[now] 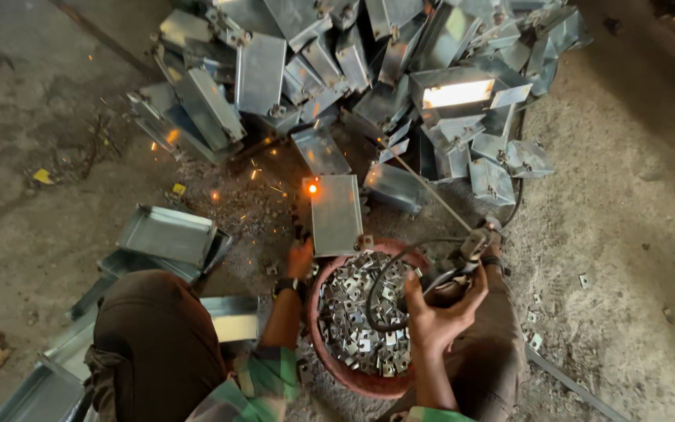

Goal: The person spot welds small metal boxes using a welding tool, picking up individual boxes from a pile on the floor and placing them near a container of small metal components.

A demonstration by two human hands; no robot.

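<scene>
A small sheet-metal box [336, 212] lies on the ground in front of me, with a glowing orange weld spot [312, 187] at its upper left corner and sparks around it. My left hand [300, 258] rests at the box's lower left edge. My right hand [439, 309] grips a welding electrode holder [474, 246] with a black cable; its thin rod [423, 187] points up and to the left toward the pile. Between my hands stands a red bowl [353, 375] filled with several small metal brackets.
A big heap of similar metal boxes [369, 70] fills the upper middle. More flat metal trays [166, 234] lie stacked at the left by my knee. Concrete floor with grit, loose brackets [583, 280] and a metal strip [572, 383] lies to the right.
</scene>
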